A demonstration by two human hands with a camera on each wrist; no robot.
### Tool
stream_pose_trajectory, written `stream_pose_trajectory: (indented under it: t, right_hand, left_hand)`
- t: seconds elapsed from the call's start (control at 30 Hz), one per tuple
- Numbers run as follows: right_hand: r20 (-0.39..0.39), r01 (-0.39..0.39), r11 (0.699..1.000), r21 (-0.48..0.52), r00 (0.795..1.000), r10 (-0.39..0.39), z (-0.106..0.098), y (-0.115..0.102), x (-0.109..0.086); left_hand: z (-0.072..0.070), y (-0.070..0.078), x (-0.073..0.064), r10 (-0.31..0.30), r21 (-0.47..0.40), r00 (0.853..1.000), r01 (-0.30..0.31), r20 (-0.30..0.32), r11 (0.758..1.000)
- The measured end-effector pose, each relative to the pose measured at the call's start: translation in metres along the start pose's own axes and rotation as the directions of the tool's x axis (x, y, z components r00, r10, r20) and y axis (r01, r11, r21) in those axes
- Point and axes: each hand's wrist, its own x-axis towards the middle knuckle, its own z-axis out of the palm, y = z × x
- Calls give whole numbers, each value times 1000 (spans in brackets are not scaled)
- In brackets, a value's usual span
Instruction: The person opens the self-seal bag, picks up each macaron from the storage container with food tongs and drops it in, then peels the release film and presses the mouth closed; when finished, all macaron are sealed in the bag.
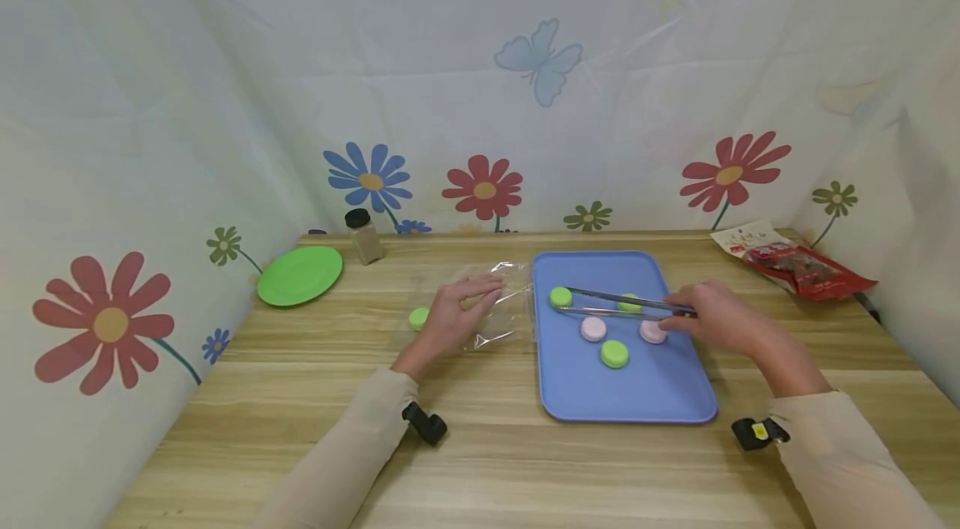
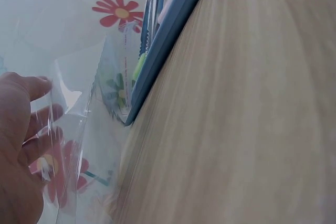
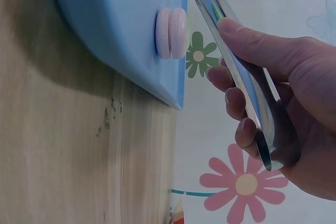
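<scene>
My right hand (image 1: 716, 316) grips metal tongs (image 3: 247, 82) by their closed end, thumb on one arm and fingers curled round the other. The tips of the tongs lie either side of a green macaron (image 1: 560, 297) near the left edge of the blue tray (image 1: 630, 400). Further green macarons, one of them in front (image 1: 614, 354), and two pink macarons (image 1: 593, 329) sit on that tray. Left of it, my left hand (image 1: 453, 314) holds a clear plastic bag (image 2: 71, 98), its film raised between thumb and fingers. Another green macaron (image 1: 418, 318) shows beside the left wrist, within the bag's outline.
A green plate (image 1: 300, 276) lies at the back left, with a black-capped shaker jar (image 1: 365, 237) to its right. At the back right rests a red and white snack packet (image 1: 795, 261). A flower-printed curtain (image 1: 420, 96) hangs behind the wooden table (image 1: 480, 462).
</scene>
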Motion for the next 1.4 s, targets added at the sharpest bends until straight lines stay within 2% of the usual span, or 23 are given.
stream_pose_trajectory:
  t: [0.5, 0.97, 1.2, 1.4]
  right_hand:
    - [7, 11, 996, 90, 1000, -12, 6, 11, 0]
    - [29, 25, 995, 96, 999, -28, 7, 17, 1]
    - [-2, 30, 993, 110, 1000, -30, 5, 16, -1]
    - [1, 21, 993, 112, 1000, -22, 0, 6, -2]
  left_hand:
    - [-1, 1, 0, -40, 4, 999, 40, 10, 999]
    - [-2, 1, 0, -50, -1, 999, 50, 12, 999]
    - [-2, 1, -1, -41, 7, 999, 41, 8, 999]
    - [-2, 2, 0, -11, 14, 1000, 11, 6, 1000]
